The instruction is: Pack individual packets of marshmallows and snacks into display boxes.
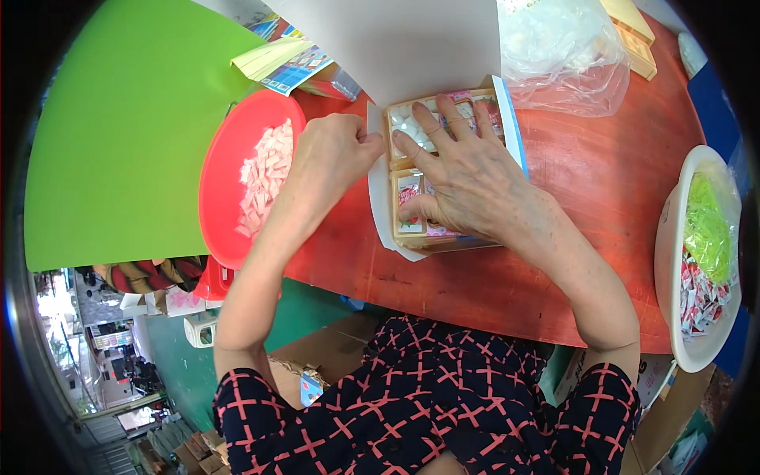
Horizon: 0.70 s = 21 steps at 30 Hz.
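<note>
A white carton (381,207) with a blue edge sits on the red table, its tall white lid (427,47) raised at the back. Inside is a tan compartment tray (393,162) holding small white pieces (412,131) and printed packets (409,190). My right hand (471,170) lies spread over the tray, fingers apart, covering much of its contents. At the carton's left edge my left hand (336,146) is closed, thumb against the fingers. What it pinches, if anything, is hidden.
Left of the carton stands a red basin (210,194) of small pale pink packets (267,174). A green board (119,142) lies beyond it. At right is a white basin (669,245) with green and red-white packets. A clear plastic bag (566,59) and wooden trays (631,36) sit at the back.
</note>
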### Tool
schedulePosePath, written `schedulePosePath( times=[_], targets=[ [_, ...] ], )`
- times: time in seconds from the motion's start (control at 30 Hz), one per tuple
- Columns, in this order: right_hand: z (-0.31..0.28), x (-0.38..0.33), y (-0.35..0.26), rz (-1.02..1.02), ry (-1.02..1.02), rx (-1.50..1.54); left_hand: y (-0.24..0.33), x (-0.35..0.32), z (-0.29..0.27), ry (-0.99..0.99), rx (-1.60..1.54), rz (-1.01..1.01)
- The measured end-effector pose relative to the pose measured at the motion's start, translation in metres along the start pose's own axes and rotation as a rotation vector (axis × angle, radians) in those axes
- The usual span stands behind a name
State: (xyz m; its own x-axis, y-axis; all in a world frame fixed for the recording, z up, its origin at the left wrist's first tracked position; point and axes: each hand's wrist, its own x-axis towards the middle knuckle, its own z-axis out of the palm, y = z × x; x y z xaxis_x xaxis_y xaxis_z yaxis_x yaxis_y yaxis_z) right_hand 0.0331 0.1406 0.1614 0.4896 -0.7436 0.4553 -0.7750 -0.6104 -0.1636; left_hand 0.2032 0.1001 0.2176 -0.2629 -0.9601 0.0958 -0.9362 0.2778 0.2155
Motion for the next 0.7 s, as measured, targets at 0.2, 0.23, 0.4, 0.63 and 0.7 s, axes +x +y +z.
schedulePosePath(
  times=[0.2,0.23,0.4,0.63,0.7],
  targets=[
    [0.0,0.002,0.0,0.006,-0.019,-0.007,0.011,0.012,-0.004,-0.225,0.15,-0.056],
    [0.001,0.002,-0.001,0.009,-0.023,-0.015,0.014,0.011,0.004,-0.169,0.291,0.03],
    [0.006,-0.001,0.001,0.019,0.027,-0.014,0.027,0.004,0.012,-0.113,0.586,0.209],
    [0.005,-0.003,0.001,0.015,0.03,0.017,0.011,-0.028,0.003,-0.053,0.152,0.112],
    [0.004,-0.002,0.001,0.001,0.036,0.021,0.015,-0.029,0.004,-0.027,0.158,0.078]
  ],
)
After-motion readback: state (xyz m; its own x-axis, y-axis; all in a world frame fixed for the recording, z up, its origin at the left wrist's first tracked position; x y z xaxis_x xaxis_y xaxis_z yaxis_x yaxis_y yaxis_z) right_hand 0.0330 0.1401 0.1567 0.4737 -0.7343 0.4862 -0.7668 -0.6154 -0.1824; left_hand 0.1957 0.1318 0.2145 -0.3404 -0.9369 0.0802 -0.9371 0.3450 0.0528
